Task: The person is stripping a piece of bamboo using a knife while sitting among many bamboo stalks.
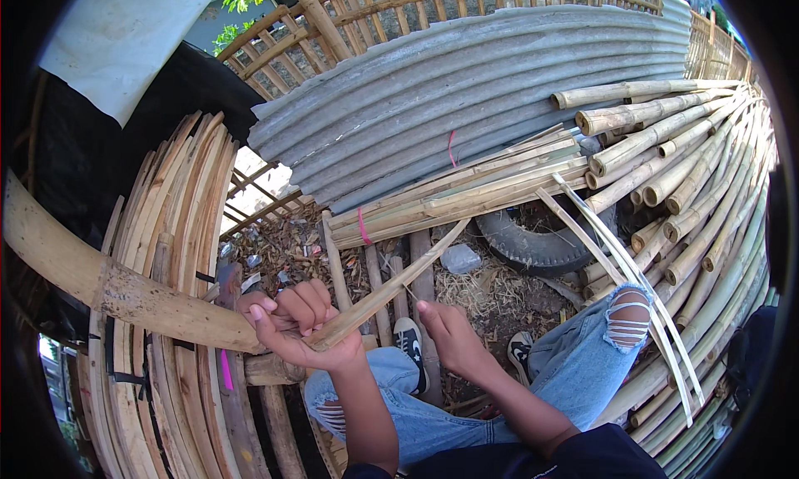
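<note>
My left hand [295, 321] is closed, palm up, with its fingers curled at the near end of a split bamboo strip [391, 286]. The strip slants up and away to the right. My right hand [452, 337] is closed around a short thin piece [410, 293] whose tip reaches the strip's lower edge. Most of that piece is hidden in the fist, so its kind does not show. Just left of my left hand ends a thick bamboo pole [166, 312], which comes in from the left edge.
Split bamboo slats [179, 196] stand bundled at left. Ahead lies a tied bamboo bundle [466, 188] before a corrugated metal sheet [483, 79]. A tyre [533, 246] and a large stack of bamboo poles [707, 179] are at right. Pale strips [620, 271] lean by my right knee.
</note>
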Motion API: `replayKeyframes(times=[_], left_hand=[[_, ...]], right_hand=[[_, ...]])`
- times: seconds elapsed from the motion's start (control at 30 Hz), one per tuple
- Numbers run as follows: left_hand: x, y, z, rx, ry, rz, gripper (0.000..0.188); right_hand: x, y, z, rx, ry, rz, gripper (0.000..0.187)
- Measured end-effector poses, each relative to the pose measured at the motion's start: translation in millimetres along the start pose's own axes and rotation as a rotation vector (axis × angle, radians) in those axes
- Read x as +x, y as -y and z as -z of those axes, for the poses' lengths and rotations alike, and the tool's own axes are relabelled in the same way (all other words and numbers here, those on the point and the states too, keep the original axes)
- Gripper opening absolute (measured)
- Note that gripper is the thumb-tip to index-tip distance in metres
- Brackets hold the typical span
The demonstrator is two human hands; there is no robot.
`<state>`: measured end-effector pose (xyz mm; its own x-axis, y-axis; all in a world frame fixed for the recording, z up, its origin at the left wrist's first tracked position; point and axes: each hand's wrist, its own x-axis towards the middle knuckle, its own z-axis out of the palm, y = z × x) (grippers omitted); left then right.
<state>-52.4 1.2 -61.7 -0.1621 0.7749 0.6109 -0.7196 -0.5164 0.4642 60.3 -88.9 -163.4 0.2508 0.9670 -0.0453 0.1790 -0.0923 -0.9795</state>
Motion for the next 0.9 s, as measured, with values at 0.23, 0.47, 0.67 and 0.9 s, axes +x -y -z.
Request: replayKeyframes(times=[0.23,0.47,0.67,0.9], left_hand=[[-5.7,4.7,-9.2,-0.023,-0.013,0.008,0.022],[1.9,0.3,0.1,0.032,-0.015,-0.037,0.023],[1.4,1.7,0.8,0.018,0.008,-0.012,0.02],[-2.4,9.5,-2.8,0.012,0.002,0.004,0.022]], right_hand=[[112.4,-273.0,17.3,-0.248,-0.448,-0.305,0.068],[81.8,-190.7,-27.7,0.34,-0.348,-0.322,0.057],[105.4,-229.5,-33.9,0.221,-0.4,0.025,0.05],[161.9,-391.5,22.4,-0.613,-0.032,-0.534,0.051]])
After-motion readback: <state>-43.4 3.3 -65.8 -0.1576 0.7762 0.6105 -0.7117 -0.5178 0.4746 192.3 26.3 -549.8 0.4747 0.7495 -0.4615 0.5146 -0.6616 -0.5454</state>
